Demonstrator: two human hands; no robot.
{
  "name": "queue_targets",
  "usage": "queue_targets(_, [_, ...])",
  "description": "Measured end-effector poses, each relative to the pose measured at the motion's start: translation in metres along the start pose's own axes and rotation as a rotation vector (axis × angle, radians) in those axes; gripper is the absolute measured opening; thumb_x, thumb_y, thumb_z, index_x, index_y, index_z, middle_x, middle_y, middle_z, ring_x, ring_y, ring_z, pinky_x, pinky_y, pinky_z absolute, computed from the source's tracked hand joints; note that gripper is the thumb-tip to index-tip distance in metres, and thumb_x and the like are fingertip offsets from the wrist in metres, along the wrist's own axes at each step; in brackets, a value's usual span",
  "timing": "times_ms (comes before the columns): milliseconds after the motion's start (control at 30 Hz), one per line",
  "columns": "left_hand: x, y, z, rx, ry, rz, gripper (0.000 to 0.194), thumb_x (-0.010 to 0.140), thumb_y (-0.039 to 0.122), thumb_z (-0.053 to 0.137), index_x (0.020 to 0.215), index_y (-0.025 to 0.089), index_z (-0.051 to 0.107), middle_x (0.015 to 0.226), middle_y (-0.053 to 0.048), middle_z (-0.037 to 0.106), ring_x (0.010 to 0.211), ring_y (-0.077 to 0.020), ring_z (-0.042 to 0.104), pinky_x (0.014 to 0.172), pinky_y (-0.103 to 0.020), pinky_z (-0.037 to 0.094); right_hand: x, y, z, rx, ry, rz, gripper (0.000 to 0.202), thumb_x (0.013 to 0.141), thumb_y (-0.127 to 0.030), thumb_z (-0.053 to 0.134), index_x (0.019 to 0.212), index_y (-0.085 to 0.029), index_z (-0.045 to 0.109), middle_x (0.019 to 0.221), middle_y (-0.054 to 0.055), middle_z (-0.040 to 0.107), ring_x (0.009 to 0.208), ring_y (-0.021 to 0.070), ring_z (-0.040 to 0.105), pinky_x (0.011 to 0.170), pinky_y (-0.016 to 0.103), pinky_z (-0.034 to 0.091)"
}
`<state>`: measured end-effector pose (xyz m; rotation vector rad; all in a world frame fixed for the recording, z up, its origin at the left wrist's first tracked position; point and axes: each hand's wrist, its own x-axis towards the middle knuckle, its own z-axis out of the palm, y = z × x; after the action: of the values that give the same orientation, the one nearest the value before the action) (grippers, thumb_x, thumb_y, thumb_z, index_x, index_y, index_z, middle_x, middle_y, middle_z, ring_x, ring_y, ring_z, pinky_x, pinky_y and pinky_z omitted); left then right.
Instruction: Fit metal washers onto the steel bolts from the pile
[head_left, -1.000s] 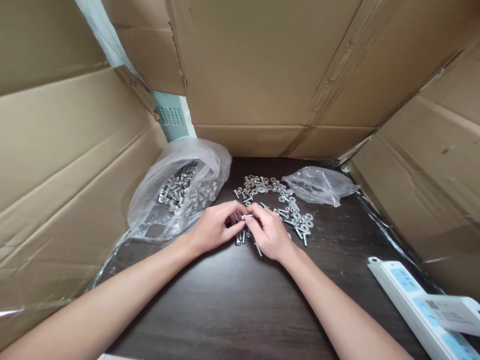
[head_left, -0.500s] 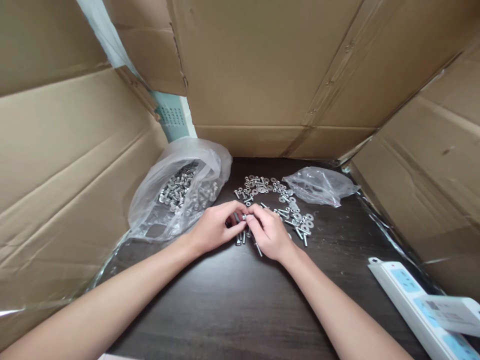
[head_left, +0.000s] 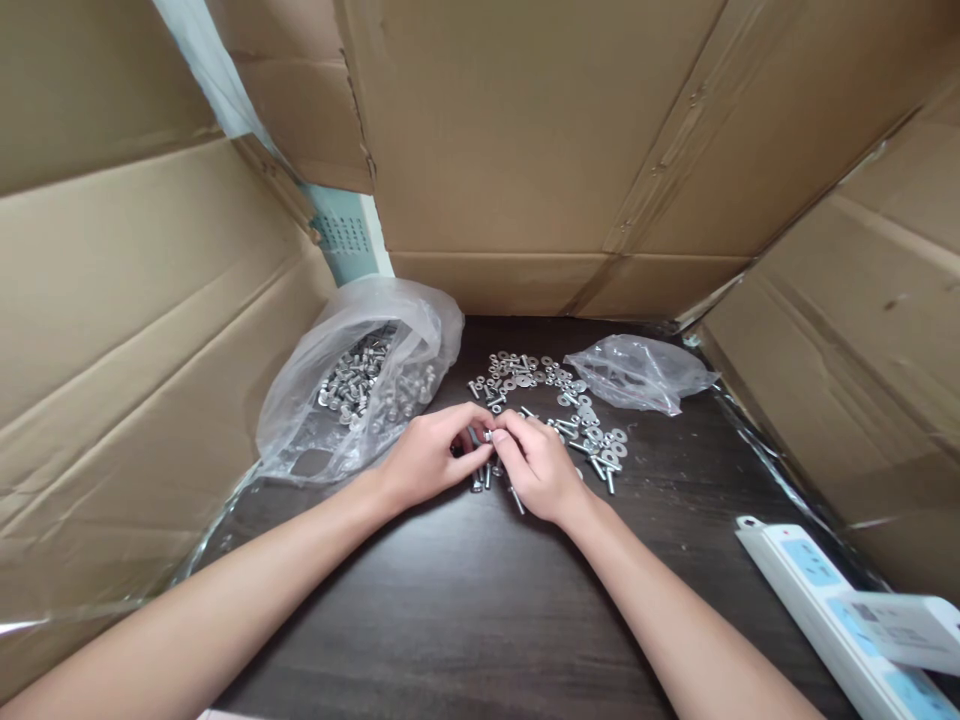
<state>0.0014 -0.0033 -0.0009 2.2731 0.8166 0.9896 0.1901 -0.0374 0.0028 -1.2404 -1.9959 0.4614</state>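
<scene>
Both hands meet at the middle of the dark table, fingertips almost touching. Between them is a small metal fastener (head_left: 488, 436), partly hidden by the fingers. My left hand (head_left: 439, 450) pinches it from the left, thumb below and fingers curled above. My right hand (head_left: 538, 463) closes on it from the right with thumb and forefinger. Several bolts lie under and beside the hands, one bolt (head_left: 517, 500) by the right palm. Behind and right of the hands spread loose washers (head_left: 618, 437), nuts and bolts (head_left: 598, 467).
An open clear plastic bag (head_left: 292, 400) full of bolts stands at the left. A flat clear bag (head_left: 645, 372) lies at the back right. At the lower right is a white power strip (head_left: 802, 590). Cardboard walls (head_left: 525, 130) enclose the table (head_left: 450, 620) on three sides.
</scene>
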Motion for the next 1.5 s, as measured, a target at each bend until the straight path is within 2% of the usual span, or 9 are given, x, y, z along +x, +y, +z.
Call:
queue_targets(200, [0.0004, 0.0, 0.0, 0.004, -0.007, -0.008, 0.013, 0.091, 0.018, 0.066, 0.105, 0.02, 0.064, 0.092, 0.0, 0.072, 0.07, -0.0106, 0.065, 0.07, -0.022, 0.053, -0.0009, 0.0007, -0.0005, -0.008, -0.004, 0.005, 0.023, 0.102, -0.027, 0.041, 0.082, -0.023, 0.053, 0.074, 0.002, 0.064, 0.067, 0.0183, 0.055, 0.069, 0.032, 0.039])
queue_targets(367, [0.0006, 0.0006, -0.0007, -0.007, -0.016, -0.001, 0.012, 0.094, 0.022, 0.065, 0.106, 0.02, 0.065, 0.092, 0.0, 0.072, 0.071, -0.0107, 0.065, 0.07, -0.022, 0.054, -0.0018, 0.0001, -0.0018, 0.017, -0.036, 0.052, 0.017, 0.1, -0.027, 0.042, 0.092, -0.022, 0.055, 0.081, 0.003, 0.065, 0.074, 0.0199, 0.058, 0.073, 0.032, 0.04])
queue_targets(833, [0.001, 0.0005, -0.0013, -0.012, -0.028, 0.0, 0.011, 0.096, 0.023, 0.065, 0.106, 0.019, 0.066, 0.093, -0.001, 0.072, 0.073, -0.0117, 0.066, 0.072, -0.023, 0.054, -0.0023, -0.0002, -0.0029, 0.048, -0.029, 0.068, 0.008, 0.094, -0.023, 0.046, 0.097, -0.023, 0.054, 0.078, 0.001, 0.064, 0.073, 0.0202, 0.058, 0.071, 0.032, 0.042])
queue_targets(1500, [0.0009, 0.0005, -0.0003, 0.004, -0.02, -0.004, 0.014, 0.095, 0.023, 0.064, 0.108, 0.02, 0.065, 0.094, -0.001, 0.073, 0.071, -0.0114, 0.066, 0.07, -0.023, 0.055, -0.0025, 0.0013, -0.0016, 0.021, -0.024, 0.043, 0.013, 0.099, -0.026, 0.043, 0.092, -0.023, 0.053, 0.079, 0.002, 0.063, 0.073, 0.0197, 0.057, 0.07, 0.031, 0.042])
